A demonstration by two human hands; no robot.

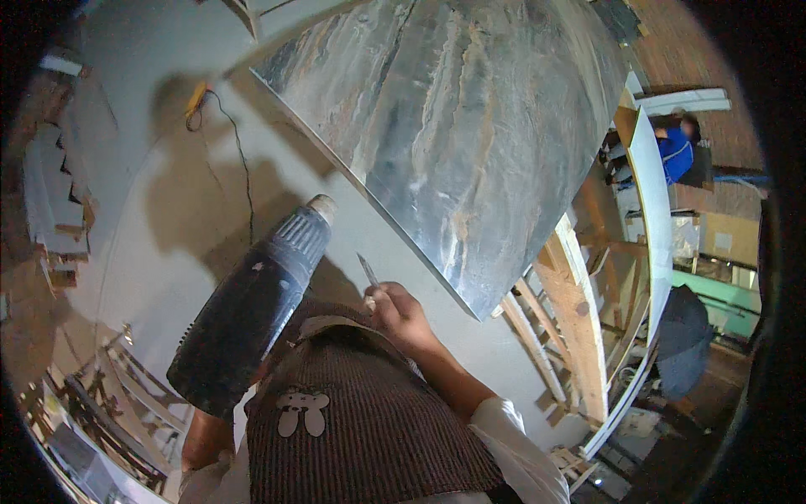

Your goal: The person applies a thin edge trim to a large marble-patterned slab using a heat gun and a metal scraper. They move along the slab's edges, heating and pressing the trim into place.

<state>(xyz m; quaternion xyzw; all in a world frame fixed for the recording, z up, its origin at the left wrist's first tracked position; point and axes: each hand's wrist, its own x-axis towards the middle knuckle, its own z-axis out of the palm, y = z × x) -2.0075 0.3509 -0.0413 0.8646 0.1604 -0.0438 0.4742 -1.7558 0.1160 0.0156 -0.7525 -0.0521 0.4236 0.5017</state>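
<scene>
A black heat gun (252, 311) with a ribbed collar and pale metal nozzle is held up at the left by my left hand. Its body hides most of that hand; my left forearm (208, 437) shows below it. My right hand (399, 317) is closed in front of my striped apron (369, 412), gripping a small pointed knife blade (367, 269) that sticks up from the fingers. Beyond both hands lies a large panel (470, 143) with a grey and brown stone pattern. The nozzle is near its left edge, apart from it.
A dark cord runs across the pale surface (126, 210) to a yellow-orange object (196, 99). Wooden beams (575, 323) and a long curved white strip (651, 218) stand at right. Farther right are a person in blue (674, 155) and a dark umbrella (684, 340). Scrap pieces lie far left.
</scene>
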